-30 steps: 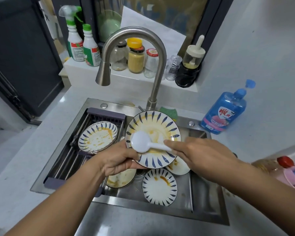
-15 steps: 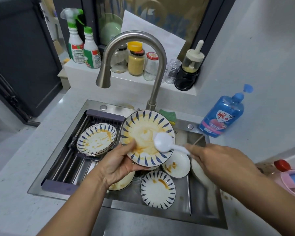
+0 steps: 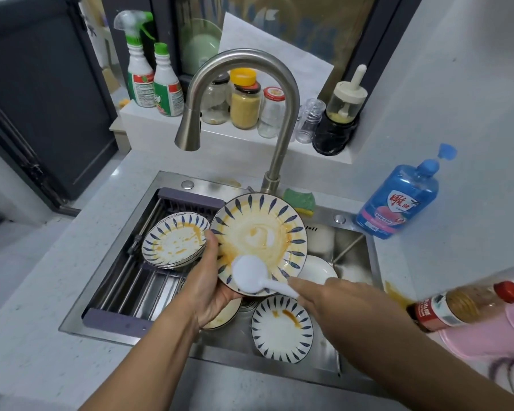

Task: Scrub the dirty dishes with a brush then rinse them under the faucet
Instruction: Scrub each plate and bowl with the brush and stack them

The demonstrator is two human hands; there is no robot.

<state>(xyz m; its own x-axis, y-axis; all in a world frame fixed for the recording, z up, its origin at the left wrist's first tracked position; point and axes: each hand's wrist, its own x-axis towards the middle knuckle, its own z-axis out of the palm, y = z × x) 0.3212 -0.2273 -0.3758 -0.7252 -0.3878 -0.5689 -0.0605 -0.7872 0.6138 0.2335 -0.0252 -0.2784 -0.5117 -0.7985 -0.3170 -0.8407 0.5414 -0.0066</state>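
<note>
My left hand (image 3: pixel 209 284) grips the lower left rim of a blue-leaf patterned plate (image 3: pixel 260 232) smeared with yellow-orange sauce, tilted up over the sink (image 3: pixel 353 250). My right hand (image 3: pixel 336 301) holds the handle of a white dish brush (image 3: pixel 251 274), whose round head presses on the plate's lower part. The steel faucet (image 3: pixel 279 114) arches above, its spout to the left of the plate, with no water seen. More dirty plates lie below: a stack on the drain rack (image 3: pixel 175 240), one patterned plate in the basin (image 3: pixel 282 327), another under my left hand (image 3: pixel 223 317).
A purple-edged drain rack (image 3: pixel 125 292) spans the sink's left half. A green sponge (image 3: pixel 300 200) sits behind the plate. A blue soap bottle (image 3: pixel 398 200) stands on the right counter, a red-capped bottle (image 3: pixel 469 304) and pink container at far right. Jars and spray bottles line the back ledge.
The brush head has swept from the plate's right side down to its lower edge, and the sauce is smeared wider. My left hand still holds the plate in about the same place.
</note>
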